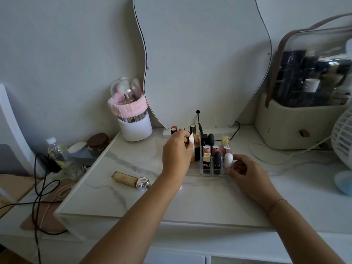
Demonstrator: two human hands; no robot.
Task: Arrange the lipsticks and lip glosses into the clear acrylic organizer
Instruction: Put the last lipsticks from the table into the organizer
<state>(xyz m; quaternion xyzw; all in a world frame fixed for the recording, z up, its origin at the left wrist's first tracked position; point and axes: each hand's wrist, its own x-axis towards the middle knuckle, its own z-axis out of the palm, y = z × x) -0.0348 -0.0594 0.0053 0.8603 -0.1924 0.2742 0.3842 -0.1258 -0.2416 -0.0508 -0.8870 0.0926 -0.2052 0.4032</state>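
Lipsticks (217,161) upright in acrylic organizer (194,171)

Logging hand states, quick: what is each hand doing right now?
Left hand: pinching a white-and-red lipstick.
Right hand: gripping the clear organizer at its right end.

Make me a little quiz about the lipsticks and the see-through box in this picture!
1. True or false: the gold lip gloss tube lies on the tabletop, outside the clear acrylic organizer.
2. What does the left hand pinch? A) a white-and-red lipstick B) a spoon C) a toothbrush
3. Fill in: the right hand holds the organizer's front ____ corner.
Key: 1 true; 2 A; 3 right.
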